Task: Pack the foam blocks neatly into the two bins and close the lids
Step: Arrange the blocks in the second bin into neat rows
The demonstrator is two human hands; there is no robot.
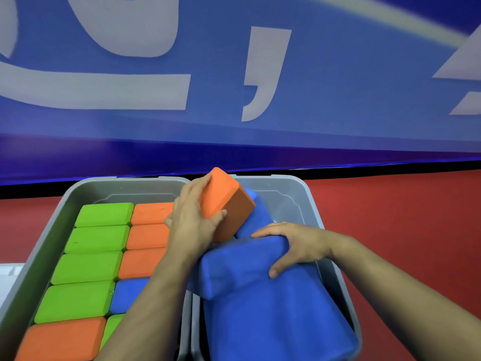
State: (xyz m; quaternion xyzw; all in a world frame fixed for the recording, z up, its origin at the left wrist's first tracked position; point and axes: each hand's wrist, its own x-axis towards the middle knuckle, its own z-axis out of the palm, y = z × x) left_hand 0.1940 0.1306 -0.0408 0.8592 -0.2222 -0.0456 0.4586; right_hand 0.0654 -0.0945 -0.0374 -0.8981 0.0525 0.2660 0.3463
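Head view: the orange block (226, 204) sits in the left hand (194, 217), clasped with fingers over its far end and the thumb pressed on its near face, tilted so its long axis runs up and away from the person, straddling the wall between the two bins. Just below and to its right lie the blue blocks; the nearest tilted one (242, 267) is under the right hand (291, 246), which lies flat on top with fingers spread and the thumb hooked over the near edge, pressing more than gripping. A second blue block (253, 214) leans beneath the orange one, and a larger mass of blue (276, 327) fills the near part of the right bin (309, 201); how many blocks that mass holds cannot be told. The coming move probably turns on this: the orange block lies closer to the left bin (70, 199), and the left hand is the nearer one to seat it, though no open slot shows there. The left bin holds two rows packed flat, long axes crosswise: four green blocks (91, 267) and one orange at the near end in the left row; three orange blocks (149, 235), a blue one (127, 295) and a sliver of green in the right row, partly hidden by the forearm. Beyond the bins are red floor (403, 230) and a blue banner (338, 87).
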